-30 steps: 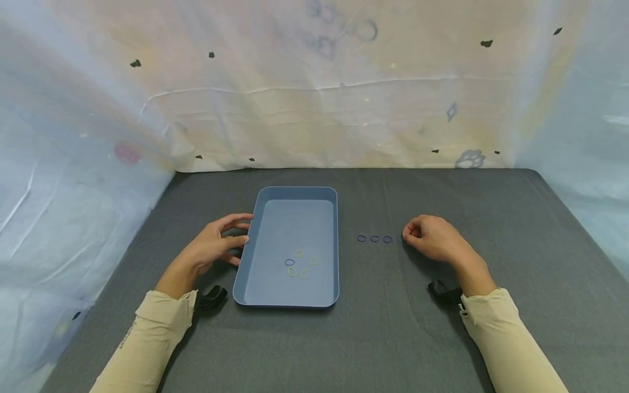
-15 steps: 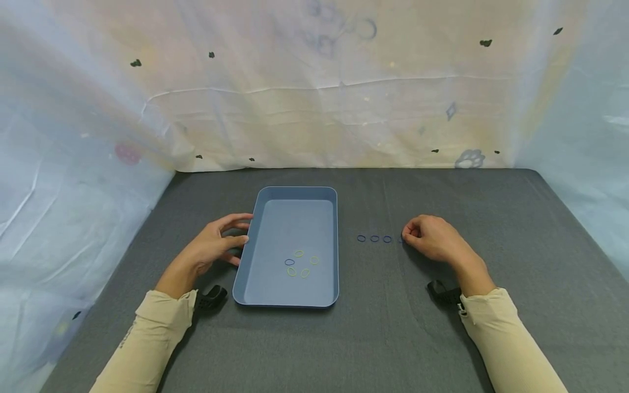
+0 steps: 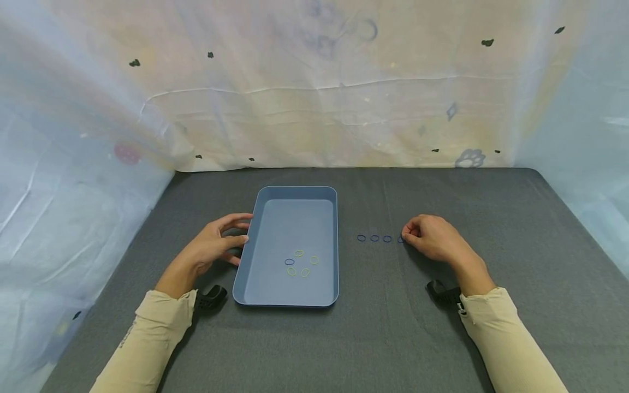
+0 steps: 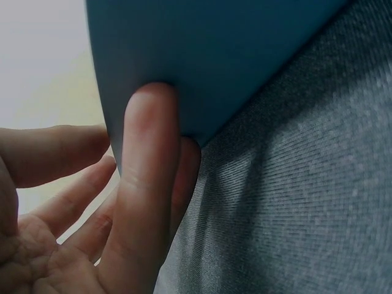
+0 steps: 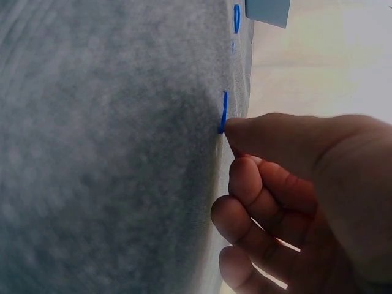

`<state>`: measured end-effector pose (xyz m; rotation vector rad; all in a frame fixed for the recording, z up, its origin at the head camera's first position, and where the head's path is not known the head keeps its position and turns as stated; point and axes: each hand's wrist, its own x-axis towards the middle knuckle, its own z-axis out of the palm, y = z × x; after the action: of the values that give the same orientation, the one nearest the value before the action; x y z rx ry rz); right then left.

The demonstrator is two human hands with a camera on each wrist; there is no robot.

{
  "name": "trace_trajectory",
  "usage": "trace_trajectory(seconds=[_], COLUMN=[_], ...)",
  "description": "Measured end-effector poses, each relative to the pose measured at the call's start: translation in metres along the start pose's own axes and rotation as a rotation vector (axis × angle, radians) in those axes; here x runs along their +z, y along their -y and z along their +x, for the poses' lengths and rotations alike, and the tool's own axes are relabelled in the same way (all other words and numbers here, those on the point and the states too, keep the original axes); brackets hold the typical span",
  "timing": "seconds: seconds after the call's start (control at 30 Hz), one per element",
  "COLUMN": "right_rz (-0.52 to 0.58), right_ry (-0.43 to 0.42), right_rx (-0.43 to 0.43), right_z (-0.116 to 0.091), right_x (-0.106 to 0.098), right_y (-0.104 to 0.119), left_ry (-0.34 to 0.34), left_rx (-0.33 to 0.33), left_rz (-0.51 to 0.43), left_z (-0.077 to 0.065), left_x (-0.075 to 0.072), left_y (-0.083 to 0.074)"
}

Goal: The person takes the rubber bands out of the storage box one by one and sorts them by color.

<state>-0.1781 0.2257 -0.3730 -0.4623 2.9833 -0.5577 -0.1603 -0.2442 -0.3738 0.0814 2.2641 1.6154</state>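
Note:
My left hand (image 3: pixel 212 245) rests its spread fingertips against the left wall of a shallow blue-grey tray (image 3: pixel 297 192); the left wrist view shows a fingertip (image 4: pixel 153 110) pressed on the tray's outer side. Inside the tray lie one blue rubber band (image 3: pixel 289 262) and several yellow-green rubber bands (image 3: pixel 306 273). To the right of the tray, my right hand (image 3: pixel 433 238) pinches the edge of a small blue rubber band (image 5: pixel 224 111) at the grey cloth, thumb and forefinger together. That band is partly hidden by the fingertips in the head view.
Three more blue rubber bands, the middle one (image 3: pixel 375 238) among them, lie in a row between tray and right hand. Grey cloth (image 3: pixel 373 338) covers the table. A pale patterned curtain (image 3: pixel 314 125) hangs behind and at both sides.
Slightly more of the blue rubber band shows beside the right fingertips. The left hand and the tray have stayed in place.

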Motion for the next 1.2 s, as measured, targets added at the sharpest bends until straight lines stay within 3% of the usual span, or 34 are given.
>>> trace_trajectory(seconds=[1.2], right_rz=[0.083], right_ry=[-0.093], right_rx=[-0.001], right_z=[-0.003], right_x=[-0.011], right_y=[0.014], left_ry=[0.002], left_rx=[-0.003], left_rz=[-0.002], left_z=[0.001], left_x=[-0.001], left_y=[0.003])
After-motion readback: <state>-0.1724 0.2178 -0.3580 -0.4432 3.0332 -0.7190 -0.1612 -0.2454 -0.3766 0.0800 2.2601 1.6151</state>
